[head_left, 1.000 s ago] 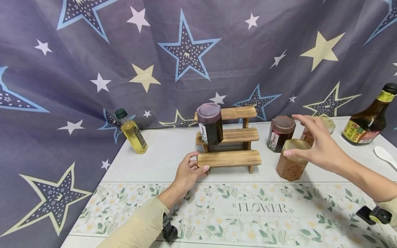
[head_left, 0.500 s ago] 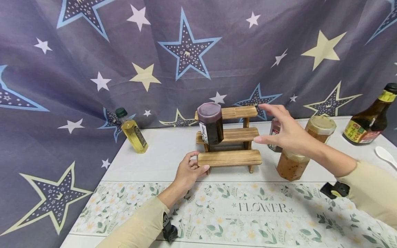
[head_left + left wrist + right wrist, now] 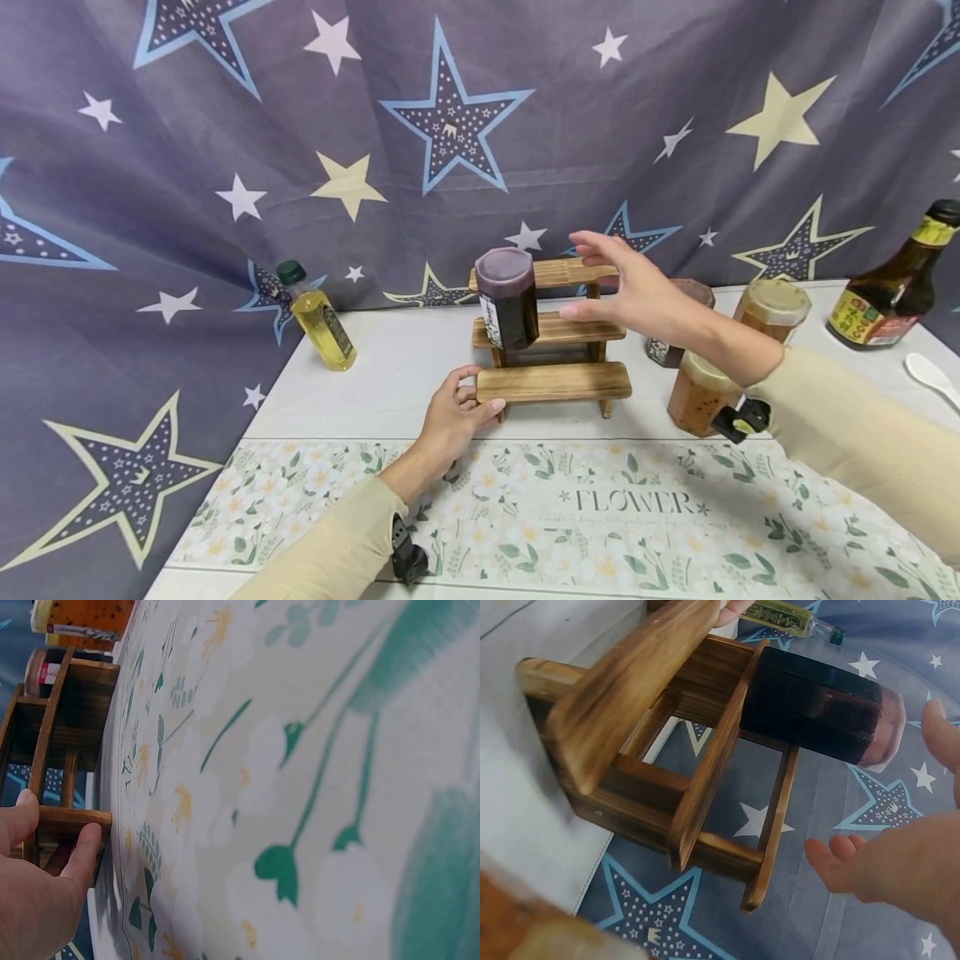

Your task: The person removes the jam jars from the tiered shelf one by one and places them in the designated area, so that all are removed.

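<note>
A three-step wooden rack [image 3: 555, 382] stands mid-table. A dark jar [image 3: 513, 312] with a purple-covered lid is upright on its middle step, toward the left. My left hand [image 3: 454, 414] holds the left end of the lowest step; in the left wrist view, thumb and fingers [image 3: 84, 851] pinch that end. With fingers spread and nothing held, my right hand [image 3: 637, 292] hovers by the rack's right side, short of the dark jar. The right wrist view has a gap between the right hand [image 3: 900, 859] and the jar's lid [image 3: 886, 729].
Right of the rack stand two amber jars [image 3: 693, 400] [image 3: 772, 308] and another dark jar [image 3: 693, 293], partly behind my right arm. A brown sauce bottle [image 3: 885, 292] and a white spoon [image 3: 933, 375] lie farther right. An oil bottle [image 3: 324, 325] stands at left, before the star-patterned curtain.
My right hand has moved left from above the amber jars to the rack's right side, its fingers still spread. The left hand, the rack and its dark jar have stayed put.
</note>
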`<state>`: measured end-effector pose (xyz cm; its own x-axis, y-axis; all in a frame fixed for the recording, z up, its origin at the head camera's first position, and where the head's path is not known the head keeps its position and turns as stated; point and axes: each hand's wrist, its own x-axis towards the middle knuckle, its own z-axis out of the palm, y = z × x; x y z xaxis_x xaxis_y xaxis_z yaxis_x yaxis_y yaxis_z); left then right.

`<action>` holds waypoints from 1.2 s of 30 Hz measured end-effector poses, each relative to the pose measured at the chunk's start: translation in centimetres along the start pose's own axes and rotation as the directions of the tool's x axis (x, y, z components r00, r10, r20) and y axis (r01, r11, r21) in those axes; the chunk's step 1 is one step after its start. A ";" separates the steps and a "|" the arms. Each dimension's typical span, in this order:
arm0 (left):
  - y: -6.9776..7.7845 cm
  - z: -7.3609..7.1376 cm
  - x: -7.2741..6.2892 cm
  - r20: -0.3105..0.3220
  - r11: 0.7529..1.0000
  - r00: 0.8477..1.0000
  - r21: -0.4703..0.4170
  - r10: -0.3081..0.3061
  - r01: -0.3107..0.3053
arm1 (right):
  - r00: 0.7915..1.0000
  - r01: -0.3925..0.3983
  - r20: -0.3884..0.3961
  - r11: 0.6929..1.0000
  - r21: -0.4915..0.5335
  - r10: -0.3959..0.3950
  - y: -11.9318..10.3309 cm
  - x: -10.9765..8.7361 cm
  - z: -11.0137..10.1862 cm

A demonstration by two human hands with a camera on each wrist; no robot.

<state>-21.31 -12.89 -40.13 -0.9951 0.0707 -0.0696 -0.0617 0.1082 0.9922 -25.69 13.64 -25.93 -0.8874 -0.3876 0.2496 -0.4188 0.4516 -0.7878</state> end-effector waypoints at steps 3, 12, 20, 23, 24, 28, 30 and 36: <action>0.1 0.0 0.0 -0.003 1.000 1.000 0.000 -0.002 0.002 | 0.999 -0.002 0.034 0.999 0.049 0.001 -0.2 0.8 0.5; 0.2 0.1 0.0 -0.015 1.000 1.000 -0.005 -0.003 0.003 | 0.997 0.004 0.080 0.994 0.112 -0.013 -1.4 2.8 1.9; 0.2 0.1 0.0 -0.011 1.000 1.000 -0.011 -0.003 0.003 | 0.992 -0.011 0.125 0.977 0.211 -0.016 -1.9 4.6 3.2; 0.2 0.0 0.0 -0.010 1.000 1.000 -0.012 -0.003 0.003 | 0.990 -0.024 0.142 0.978 0.209 -0.006 -1.7 5.2 3.5; 0.1 0.0 0.0 -0.010 1.000 1.000 -0.011 -0.004 0.004 | 0.989 -0.022 0.147 0.978 0.206 -0.009 -1.6 5.4 3.7; 0.1 0.0 0.1 -0.010 1.000 1.000 0.000 -0.006 0.006 | 0.988 0.008 0.152 0.980 0.198 -0.039 -1.2 6.0 4.2; 0.1 0.0 0.1 -0.009 1.000 1.000 0.007 -0.006 0.006 | 0.988 0.032 0.140 0.978 0.207 -0.062 -1.0 6.1 4.4; 0.0 0.0 0.1 -0.003 1.000 1.000 0.012 -0.004 0.004 | 0.992 0.043 0.104 0.958 0.283 -0.075 -0.7 6.2 4.7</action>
<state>-21.43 -12.88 -40.15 -0.9950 0.0671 -0.0733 -0.0649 0.1204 0.9906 -30.00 7.16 -26.48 -0.8287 -0.5018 0.2479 -0.3846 0.1889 -0.9035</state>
